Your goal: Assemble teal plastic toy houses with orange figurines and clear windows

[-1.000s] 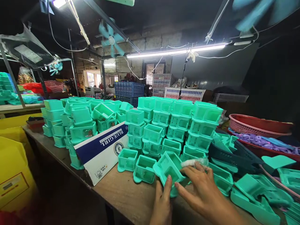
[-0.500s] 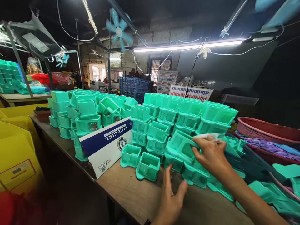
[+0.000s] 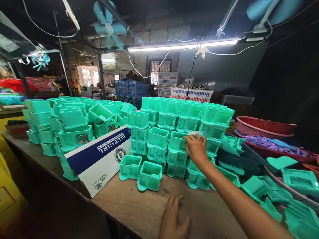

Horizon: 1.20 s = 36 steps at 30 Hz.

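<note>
My right hand (image 3: pixel 198 149) reaches to the top of a short stack, its fingers closed on the rim of a green plastic box (image 3: pixel 177 142). A crumpled bit of clear, whitish plastic (image 3: pixel 195 133) shows at those fingers; I cannot tell whether they pinch it. That box sits level on other green boxes (image 3: pixel 176 169). Low in view, my left hand (image 3: pixel 174 219) hovers over or rests on the wooden table (image 3: pixel 147 210), empty, fingers curved and thumb apart. Two single green boxes (image 3: pixel 149 176) with rounded tabs stand left of it.
A white-and-blue cardboard panel (image 3: pixel 99 159) leans between the box stacks. More green boxes (image 3: pixel 72 116) pile up at the left. On the right are loose green parts (image 3: pixel 266 192) and a red basket (image 3: pixel 264 126) near purple pieces (image 3: pixel 279 146).
The box that was tilted in my right hand now sits level on the stack. My left hand has dropped away from the boxes, and the view has turned right.
</note>
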Each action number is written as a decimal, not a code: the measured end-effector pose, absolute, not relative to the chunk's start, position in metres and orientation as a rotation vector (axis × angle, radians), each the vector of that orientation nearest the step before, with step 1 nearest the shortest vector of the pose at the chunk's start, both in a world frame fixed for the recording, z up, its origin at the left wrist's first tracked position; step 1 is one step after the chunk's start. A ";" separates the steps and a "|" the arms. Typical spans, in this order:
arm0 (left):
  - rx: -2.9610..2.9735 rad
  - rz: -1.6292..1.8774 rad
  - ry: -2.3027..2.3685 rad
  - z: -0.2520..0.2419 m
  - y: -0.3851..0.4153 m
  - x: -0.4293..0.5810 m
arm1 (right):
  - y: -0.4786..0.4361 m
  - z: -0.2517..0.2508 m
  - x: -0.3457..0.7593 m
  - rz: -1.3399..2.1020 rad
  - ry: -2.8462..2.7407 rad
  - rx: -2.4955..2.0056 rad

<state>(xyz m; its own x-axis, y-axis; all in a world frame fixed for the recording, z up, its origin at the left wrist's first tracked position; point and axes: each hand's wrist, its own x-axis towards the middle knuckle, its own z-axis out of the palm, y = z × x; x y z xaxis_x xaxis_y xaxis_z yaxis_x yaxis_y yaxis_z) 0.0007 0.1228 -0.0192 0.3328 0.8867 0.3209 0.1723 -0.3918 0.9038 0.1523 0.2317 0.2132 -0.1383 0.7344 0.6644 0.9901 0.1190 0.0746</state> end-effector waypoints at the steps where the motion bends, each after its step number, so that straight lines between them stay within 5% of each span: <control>1: 1.790 1.134 0.943 -0.021 0.122 0.001 | 0.230 0.211 0.152 -0.713 -1.911 -1.662; 19: 1.896 1.250 0.997 0.005 0.128 -0.003 | 0.148 0.155 0.135 -0.704 -1.810 -1.743; 36: 1.796 1.292 1.051 0.001 0.119 0.003 | 0.219 0.217 0.157 -0.686 -1.777 -1.698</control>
